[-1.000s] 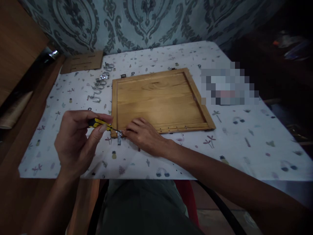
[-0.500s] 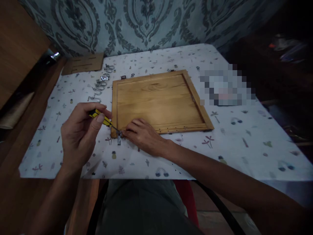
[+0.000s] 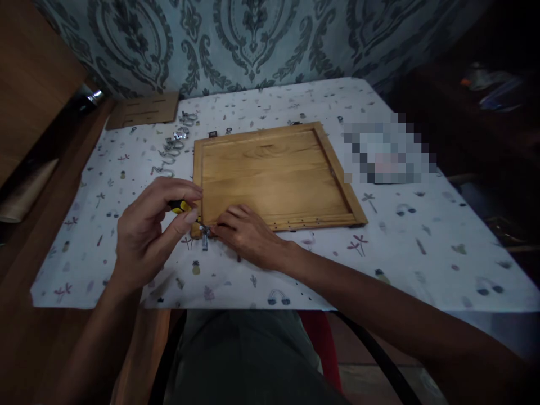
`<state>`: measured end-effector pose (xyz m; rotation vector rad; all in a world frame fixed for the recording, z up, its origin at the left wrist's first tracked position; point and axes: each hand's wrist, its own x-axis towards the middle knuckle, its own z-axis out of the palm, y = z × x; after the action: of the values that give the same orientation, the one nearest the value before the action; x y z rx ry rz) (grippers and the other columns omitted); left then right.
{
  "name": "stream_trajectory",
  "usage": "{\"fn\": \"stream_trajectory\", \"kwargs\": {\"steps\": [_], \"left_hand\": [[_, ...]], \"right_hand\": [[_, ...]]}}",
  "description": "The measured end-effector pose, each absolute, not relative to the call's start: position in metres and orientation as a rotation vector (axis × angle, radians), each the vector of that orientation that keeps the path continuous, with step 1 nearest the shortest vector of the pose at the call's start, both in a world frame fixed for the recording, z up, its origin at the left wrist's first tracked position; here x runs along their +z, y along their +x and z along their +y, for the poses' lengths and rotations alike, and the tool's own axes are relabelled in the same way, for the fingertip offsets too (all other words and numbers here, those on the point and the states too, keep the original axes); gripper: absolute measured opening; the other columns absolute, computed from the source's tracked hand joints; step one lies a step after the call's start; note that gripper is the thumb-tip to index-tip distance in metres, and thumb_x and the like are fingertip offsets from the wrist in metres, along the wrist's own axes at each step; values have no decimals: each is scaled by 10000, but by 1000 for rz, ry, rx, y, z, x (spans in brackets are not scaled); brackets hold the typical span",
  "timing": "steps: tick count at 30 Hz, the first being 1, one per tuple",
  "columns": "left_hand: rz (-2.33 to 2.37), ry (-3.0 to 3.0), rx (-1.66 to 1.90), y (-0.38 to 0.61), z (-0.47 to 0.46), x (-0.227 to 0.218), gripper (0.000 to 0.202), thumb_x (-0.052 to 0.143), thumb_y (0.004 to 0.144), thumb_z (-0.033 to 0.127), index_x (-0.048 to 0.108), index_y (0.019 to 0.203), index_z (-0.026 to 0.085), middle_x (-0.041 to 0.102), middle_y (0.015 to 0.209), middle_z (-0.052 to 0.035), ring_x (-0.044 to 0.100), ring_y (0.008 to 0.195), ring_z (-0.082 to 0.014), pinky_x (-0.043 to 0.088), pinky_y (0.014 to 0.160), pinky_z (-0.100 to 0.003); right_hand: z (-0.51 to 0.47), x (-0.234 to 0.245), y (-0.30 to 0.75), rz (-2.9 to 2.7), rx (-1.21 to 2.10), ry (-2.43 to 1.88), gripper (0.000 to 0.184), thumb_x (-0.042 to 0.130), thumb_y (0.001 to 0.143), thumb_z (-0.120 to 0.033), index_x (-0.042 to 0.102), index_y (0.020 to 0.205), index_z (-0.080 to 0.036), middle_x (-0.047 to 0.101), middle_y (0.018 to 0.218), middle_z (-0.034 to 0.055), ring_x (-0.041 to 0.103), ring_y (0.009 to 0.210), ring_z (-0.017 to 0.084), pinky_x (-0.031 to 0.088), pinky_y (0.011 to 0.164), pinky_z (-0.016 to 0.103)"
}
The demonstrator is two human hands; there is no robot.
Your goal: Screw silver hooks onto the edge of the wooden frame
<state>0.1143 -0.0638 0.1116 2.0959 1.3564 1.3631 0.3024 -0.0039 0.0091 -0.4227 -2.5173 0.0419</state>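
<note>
A square wooden frame panel (image 3: 274,174) lies flat on a patterned white tablecloth (image 3: 405,247). My left hand (image 3: 147,236) is closed round a yellow and black screwdriver (image 3: 180,207), whose tip points at a small metal fitting (image 3: 205,236) at the panel's near left corner. My right hand (image 3: 247,233) rests on the panel's near edge, with fingertips pressed against that fitting.
Several metal hooks and fittings (image 3: 171,149) lie on the cloth left of the panel. A brown cardboard piece (image 3: 143,109) sits at the far left corner. A blurred patch (image 3: 386,149) lies to the right. Patterned wallpaper runs behind; a wooden surface is at left.
My left hand has moved right, closer to the panel's corner, bringing the screwdriver in steeper. The right hand has stayed on the fitting.
</note>
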Motion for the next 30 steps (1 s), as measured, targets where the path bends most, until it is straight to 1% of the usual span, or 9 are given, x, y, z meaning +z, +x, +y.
{"fn": "stream_trajectory", "kwargs": {"steps": [3, 6, 11, 15, 17, 19, 23, 25, 30], "left_hand": [[1517, 2226, 1427, 115, -64, 111, 197, 759, 875, 244, 762, 1056, 319, 714, 951, -24, 661, 928, -233, 587, 835, -400], [1570, 2206, 1416, 115, -64, 112, 253, 777, 865, 251, 763, 1098, 349, 709, 937, -10, 650, 852, -213, 583, 777, -383], [1466, 2056, 1475, 112, -66, 113, 353, 808, 839, 220, 732, 1174, 304, 716, 1018, -14, 693, 884, -194, 590, 813, -367], [1532, 2049, 1435, 111, -69, 113, 304, 777, 862, 177, 722, 1145, 273, 730, 1029, -21, 714, 927, -204, 589, 888, -399], [1581, 2072, 1410, 111, -70, 113, 269, 736, 893, 167, 713, 1137, 276, 734, 1017, -18, 710, 948, -208, 587, 892, -399], [1588, 2127, 1418, 112, -71, 112, 247, 727, 897, 175, 712, 1120, 280, 732, 1015, -13, 705, 939, -207, 590, 855, -379], [1603, 2278, 1487, 113, -69, 113, 216, 791, 843, 197, 733, 1036, 275, 726, 946, 3, 677, 823, -179, 580, 724, -321], [1620, 2298, 1503, 113, -69, 114, 220, 799, 837, 191, 741, 1030, 278, 729, 918, 12, 669, 782, -164, 571, 692, -305], [1624, 2291, 1423, 110, -71, 118, 268, 783, 858, 161, 754, 1086, 298, 769, 975, 25, 704, 822, -150, 576, 763, -294]], "right_hand": [[-4, 10, 303, -2524, 42, -422, 184, 523, 1030, -185, 698, 1027, -126, 674, 926, 80, 514, 901, 218, 380, 786, 352], [-4, 8, 303, -2528, 41, -428, 190, 509, 1037, -187, 694, 1017, -144, 678, 942, 75, 519, 911, 218, 385, 792, 353], [-3, 5, 302, -2498, 47, -423, 187, 524, 1033, -194, 698, 989, -143, 671, 923, 66, 510, 902, 213, 379, 784, 347], [-3, 7, 302, -2507, 55, -419, 190, 526, 1031, -193, 706, 1015, -132, 678, 940, 76, 506, 904, 214, 379, 782, 350], [-3, 8, 303, -2511, 66, -419, 192, 530, 1030, -199, 707, 1022, -125, 677, 938, 80, 504, 899, 215, 378, 782, 351], [-4, 8, 303, -2516, 74, -421, 189, 535, 1027, -200, 706, 1029, -121, 676, 940, 81, 502, 896, 214, 381, 784, 352], [-3, 5, 303, -2494, 64, -414, 173, 544, 1020, -183, 705, 1038, -119, 679, 950, 81, 498, 893, 215, 388, 784, 353], [-3, 5, 303, -2489, 59, -405, 190, 521, 1030, -180, 702, 1038, -123, 683, 953, 83, 498, 892, 214, 391, 780, 352], [-3, 4, 302, -2479, 53, -416, 212, 501, 1044, -198, 702, 1020, -136, 679, 936, 74, 504, 890, 207, 395, 781, 348]]}}
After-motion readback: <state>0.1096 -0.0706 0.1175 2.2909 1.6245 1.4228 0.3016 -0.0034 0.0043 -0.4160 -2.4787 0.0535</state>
